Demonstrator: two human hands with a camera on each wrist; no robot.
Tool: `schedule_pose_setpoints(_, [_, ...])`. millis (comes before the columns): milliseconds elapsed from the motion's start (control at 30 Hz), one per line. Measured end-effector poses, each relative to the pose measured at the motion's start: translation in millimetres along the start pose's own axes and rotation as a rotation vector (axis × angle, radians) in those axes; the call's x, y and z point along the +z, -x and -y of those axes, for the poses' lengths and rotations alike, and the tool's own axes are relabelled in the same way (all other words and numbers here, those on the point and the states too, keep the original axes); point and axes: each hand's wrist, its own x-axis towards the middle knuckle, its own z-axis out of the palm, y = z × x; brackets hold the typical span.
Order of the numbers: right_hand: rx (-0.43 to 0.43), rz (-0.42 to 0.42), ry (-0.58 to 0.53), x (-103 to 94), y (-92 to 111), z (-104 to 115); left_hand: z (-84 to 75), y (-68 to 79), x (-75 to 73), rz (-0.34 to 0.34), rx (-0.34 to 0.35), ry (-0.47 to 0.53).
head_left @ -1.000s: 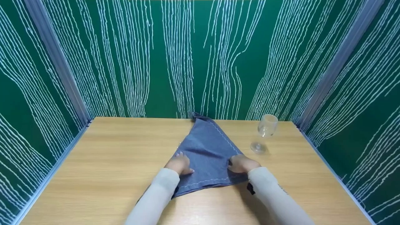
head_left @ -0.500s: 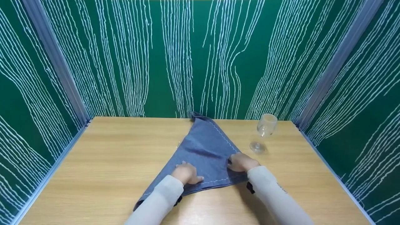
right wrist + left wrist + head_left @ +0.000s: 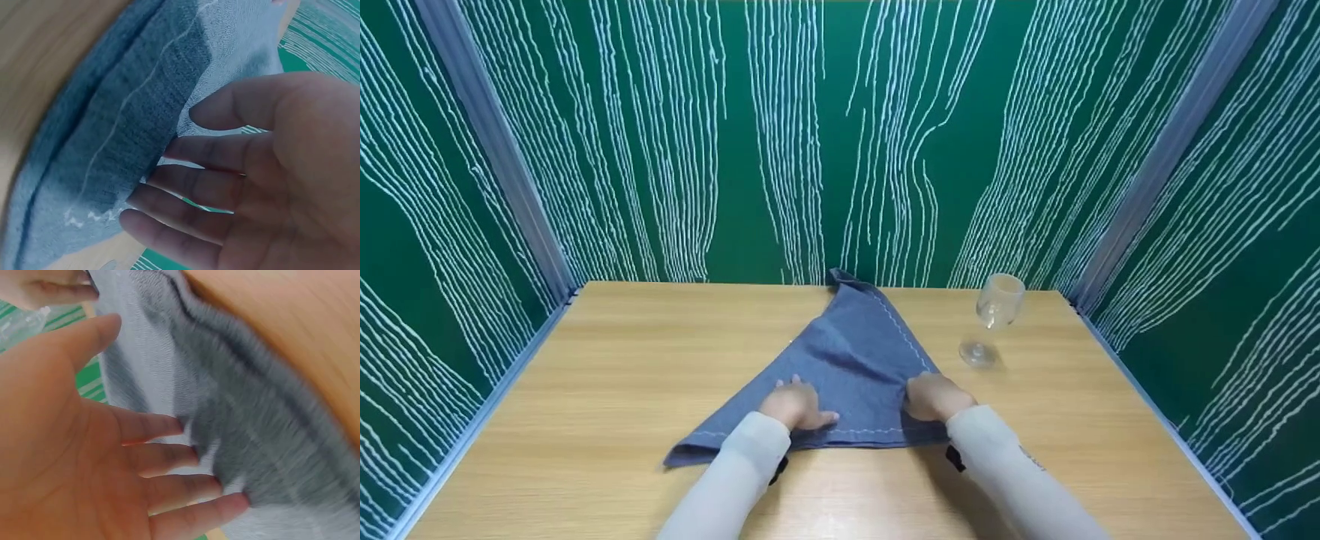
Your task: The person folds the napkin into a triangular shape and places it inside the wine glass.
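Note:
A blue-grey cloth (image 3: pixel 855 337) with white stitching near its edges lies folded in a rough triangle on the wooden table. My left hand (image 3: pixel 796 406) rests on its near left part. Seen from the left wrist, that hand's fingers (image 3: pixel 163 458) are extended, their tips pressing into the fabric, thumb apart. On the near right part of the cloth is my right hand (image 3: pixel 934 397). The right wrist view has its fingers (image 3: pixel 191 185) mostly straight, tips touching the cloth near its stitched border, with the thumb (image 3: pixel 230 107) held away from them.
A stemmed glass (image 3: pixel 1001 300) stands upright on the table (image 3: pixel 645 352), to the right of the cloth. Green panels (image 3: pixel 735 187) with white lines close off the back and both sides. The cloth's far corner (image 3: pixel 844 276) reaches the back edge.
The left hand shifts right and back slightly over the cloth. The cloth's near left corner now spreads out to the left, and its front edge lies straighter. The right hand has barely moved.

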Motion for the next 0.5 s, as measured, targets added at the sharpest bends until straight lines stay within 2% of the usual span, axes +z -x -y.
schedule_pose_setpoints(133, [0.013,0.015,0.014,-1.3,1,4,8.4,-3.1,-0.2,-0.015,0.012,0.040])
schedule_pose_setpoints(500, [0.020,-0.004,0.048,-0.2,4,13,20.9,-10.3,-1.9,-0.014,0.049,0.071])
